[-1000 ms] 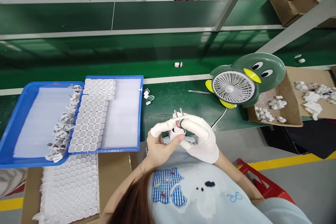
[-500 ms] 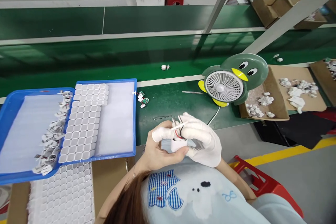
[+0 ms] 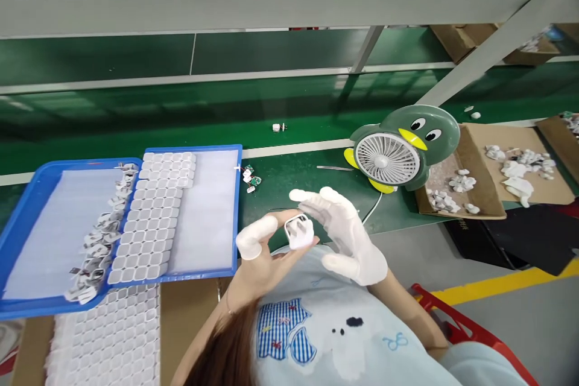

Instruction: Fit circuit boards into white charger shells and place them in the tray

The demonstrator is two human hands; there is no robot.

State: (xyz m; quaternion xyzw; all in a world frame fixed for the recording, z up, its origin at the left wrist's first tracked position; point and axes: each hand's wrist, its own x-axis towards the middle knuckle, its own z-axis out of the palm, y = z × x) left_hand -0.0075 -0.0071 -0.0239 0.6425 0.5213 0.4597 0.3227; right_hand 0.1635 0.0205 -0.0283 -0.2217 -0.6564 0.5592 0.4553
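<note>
A white plug adapter (image 3: 300, 233) with two flat prongs rests in my left hand (image 3: 266, 253), held by the fingers below and behind it. A white finger cot covers the left thumb, which is lifted away from the adapter. My right hand (image 3: 346, 235), in a white glove, is open just right of the adapter, fingers spread and apart from it. Beyond my hands, a few small circuit boards with wires (image 3: 251, 178) lie on the green bench. A thin metal tool (image 3: 335, 167) lies near the fan.
On the left, one blue tray (image 3: 40, 235) holds a column of wired parts; another blue tray (image 3: 239, 211) holds rows of white housings (image 3: 149, 223). A penguin-shaped fan (image 3: 407, 148) stands to the right, beside a cardboard box (image 3: 491, 211) of small white parts. A red stool (image 3: 470, 325) is at lower right.
My right hand has let go and opened to the right. The wires that stuck out of the white housing no longer show; its pronged face is now in place. The left thumb has lifted.
</note>
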